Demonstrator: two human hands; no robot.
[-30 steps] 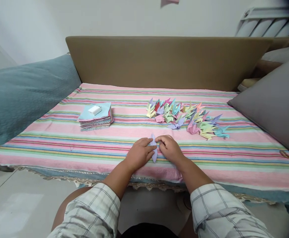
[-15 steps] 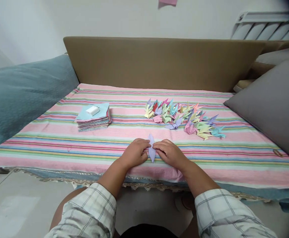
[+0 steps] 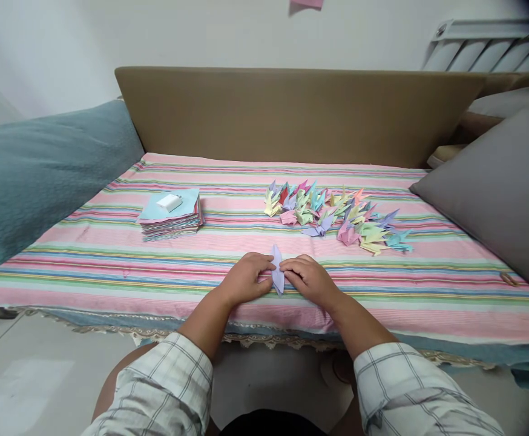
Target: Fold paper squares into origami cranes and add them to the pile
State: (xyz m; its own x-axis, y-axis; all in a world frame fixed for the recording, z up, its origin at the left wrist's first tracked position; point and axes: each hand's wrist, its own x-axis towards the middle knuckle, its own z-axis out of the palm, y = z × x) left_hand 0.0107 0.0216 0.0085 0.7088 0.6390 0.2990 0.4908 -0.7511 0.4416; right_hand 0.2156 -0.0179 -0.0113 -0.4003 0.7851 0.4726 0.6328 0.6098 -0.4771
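Observation:
A lavender piece of folded origami paper, long and narrow with pointed ends, lies on the striped cloth between my hands. My left hand has its fingers on the paper's left edge, thumb nearer me. From the other side, my right hand pinches the right edge near the middle. Beyond my right hand sits a cluster of folded paper cranes in many colours. To the far left is a stack of square paper sheets, a light blue one on top.
A small white block rests on the paper stack. The striped cloth covers the seat, with a brown backrest behind. A blue cushion stands at left, a grey pillow at right. A small brown ring-like object lies near the pillow.
My left thumb has shifted slightly onto the lower part of the lavender paper. Otherwise the hands and the paper are nearly where they were.

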